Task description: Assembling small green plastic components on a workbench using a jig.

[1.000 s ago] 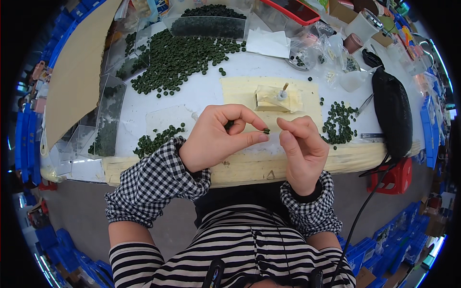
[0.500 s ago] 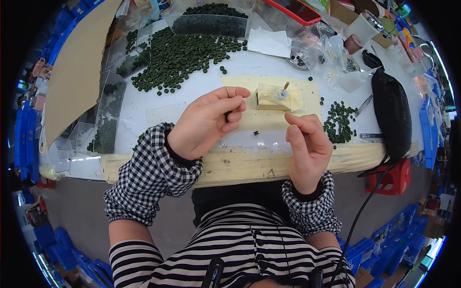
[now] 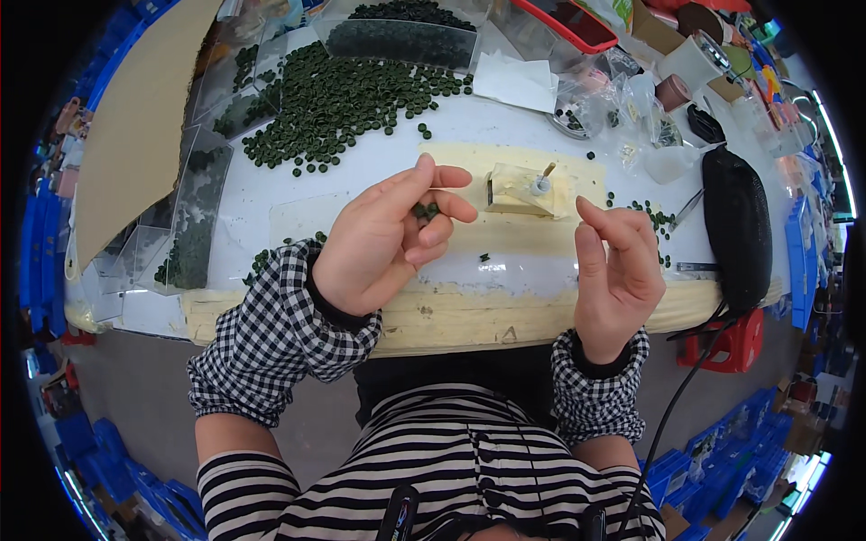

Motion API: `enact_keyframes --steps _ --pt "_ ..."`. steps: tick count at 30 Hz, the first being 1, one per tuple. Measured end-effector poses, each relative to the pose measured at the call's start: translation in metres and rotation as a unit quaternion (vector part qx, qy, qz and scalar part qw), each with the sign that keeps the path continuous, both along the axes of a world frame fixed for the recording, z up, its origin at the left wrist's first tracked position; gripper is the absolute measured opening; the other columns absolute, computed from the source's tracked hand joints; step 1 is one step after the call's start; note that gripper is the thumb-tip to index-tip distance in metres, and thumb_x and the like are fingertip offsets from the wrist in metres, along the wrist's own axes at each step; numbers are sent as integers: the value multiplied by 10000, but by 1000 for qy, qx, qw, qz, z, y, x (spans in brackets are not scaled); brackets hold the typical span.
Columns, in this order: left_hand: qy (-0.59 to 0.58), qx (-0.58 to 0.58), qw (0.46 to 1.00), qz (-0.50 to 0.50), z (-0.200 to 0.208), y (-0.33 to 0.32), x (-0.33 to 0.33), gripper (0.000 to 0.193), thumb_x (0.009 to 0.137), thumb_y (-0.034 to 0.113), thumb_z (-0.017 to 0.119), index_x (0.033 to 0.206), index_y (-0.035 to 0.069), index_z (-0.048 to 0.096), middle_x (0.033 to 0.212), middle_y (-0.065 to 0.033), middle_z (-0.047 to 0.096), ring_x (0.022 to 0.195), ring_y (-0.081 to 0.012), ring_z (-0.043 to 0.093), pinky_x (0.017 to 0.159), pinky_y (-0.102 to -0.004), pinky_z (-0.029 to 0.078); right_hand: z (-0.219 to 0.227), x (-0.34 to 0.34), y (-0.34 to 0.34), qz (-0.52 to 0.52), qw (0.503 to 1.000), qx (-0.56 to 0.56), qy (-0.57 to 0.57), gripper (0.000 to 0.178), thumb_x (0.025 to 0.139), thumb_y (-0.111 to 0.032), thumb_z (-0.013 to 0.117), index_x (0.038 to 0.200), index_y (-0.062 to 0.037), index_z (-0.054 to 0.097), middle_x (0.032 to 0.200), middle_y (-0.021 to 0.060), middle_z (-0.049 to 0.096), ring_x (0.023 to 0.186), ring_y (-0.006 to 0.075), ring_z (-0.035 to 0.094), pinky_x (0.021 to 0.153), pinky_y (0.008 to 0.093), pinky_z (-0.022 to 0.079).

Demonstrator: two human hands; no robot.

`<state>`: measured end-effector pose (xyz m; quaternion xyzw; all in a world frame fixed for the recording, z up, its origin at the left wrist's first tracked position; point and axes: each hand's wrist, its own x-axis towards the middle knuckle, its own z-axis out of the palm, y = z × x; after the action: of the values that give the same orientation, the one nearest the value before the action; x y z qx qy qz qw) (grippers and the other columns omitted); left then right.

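Note:
My left hand (image 3: 379, 236) is raised over the near part of the table, its fingers curled round a few small dark green round pieces (image 3: 425, 212). To the right, my right hand (image 3: 621, 270) has thumb and forefinger drawn together; anything between the tips is too small to make out. Between and beyond the hands stands a small block wrapped in cream tape (image 3: 519, 194), with a pale ring and a short brass-coloured pin (image 3: 548, 169) upright on top. One dark green piece (image 3: 484, 257) lies alone on the table in front of the block.
A large spread of green pieces (image 3: 334, 113) covers the far left, beside clear bins (image 3: 203, 216) and a cardboard sheet (image 3: 135, 135). A smaller pile (image 3: 654, 216), tweezers (image 3: 689, 207) and a black mesh pouch (image 3: 738, 216) are at right. A red-cased phone (image 3: 577, 25) lies at the back.
My right hand has moved right, away from the block, and now covers part of the smaller pile. My left hand has turned and loosened slightly, showing the pieces in it.

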<state>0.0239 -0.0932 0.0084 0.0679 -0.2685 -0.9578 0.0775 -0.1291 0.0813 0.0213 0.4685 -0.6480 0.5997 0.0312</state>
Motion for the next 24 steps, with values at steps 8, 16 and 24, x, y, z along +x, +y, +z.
enact_keyframes --steps 8,16,24 --pt "-92 -54 994 -14 26 22 -9 406 910 -33 349 1309 -103 361 1301 -235 461 1225 -278 474 1055 -338 394 -8 -2 -4 10 993 24 118 302 684 52 718 977 -19 696 803 75 569 702 172 546 612 251 446" --pt "-81 -46 993 -67 22 29 -6 455 919 -16 350 1370 -65 309 1296 -172 464 1179 -187 501 1033 -314 413 -3 7 -13 41 953 61 295 404 587 -12 728 976 -120 713 862 -11 589 799 198 489 682 297 422" --pt "-84 -60 991 -84 16 32 -6 522 900 -46 331 1414 -34 246 1334 -132 444 1205 -154 463 1021 -283 393 -7 6 -14 84 954 69 279 336 580 -34 733 907 -102 699 868 -14 596 811 201 492 692 302 419"
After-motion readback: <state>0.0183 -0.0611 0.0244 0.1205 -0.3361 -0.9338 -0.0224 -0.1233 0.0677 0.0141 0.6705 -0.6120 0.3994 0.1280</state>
